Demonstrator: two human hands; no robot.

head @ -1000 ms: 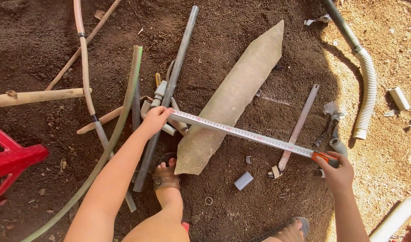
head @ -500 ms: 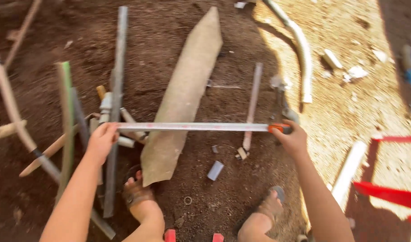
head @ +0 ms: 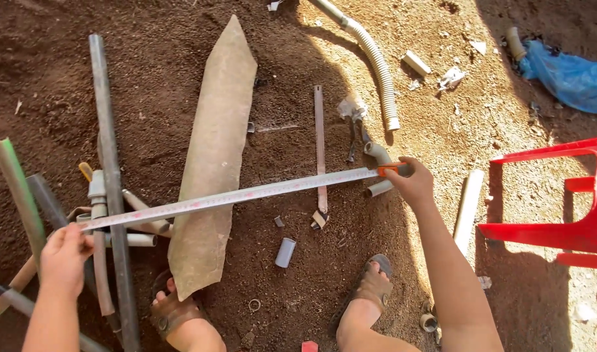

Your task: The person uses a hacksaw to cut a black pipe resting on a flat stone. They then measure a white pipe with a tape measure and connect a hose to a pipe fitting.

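Stretching the tape measure (head: 240,194) between your two hands is the work in front of you, and it will read true only if the blade stays taut and straight. Your left hand (head: 65,253) has its fingers curled down over the free end, pinching it against the cluster of grey pipes (head: 109,195) on the soil; keep that end pressed flat so it does not creep. Your right hand (head: 416,184) grips the orange-tipped case, fingers wrapped shut around it, held just above the short elbow fitting (head: 378,154). Hold the pull steady along the blade's own line — a sideways tug would bow it.

The blade runs as a pale, narrow strip on a slight upward slant from left to right. It crosses over the long tapered slab (head: 214,156) lying lengthwise on the ground, then over the thin flat bar (head: 319,150) beyond it. Whether it touches the slab or rides just above it cannot be told from here — look for sag there, since that is the longest unsupported stretch.

Your sandalled feet (head: 370,287) sit just below the blade, with a small grey pipe offcut (head: 285,252) between them. A corrugated hose (head: 375,65) curves off above your right hand, and a red plastic chair (head: 566,208) stands well apart to the right.
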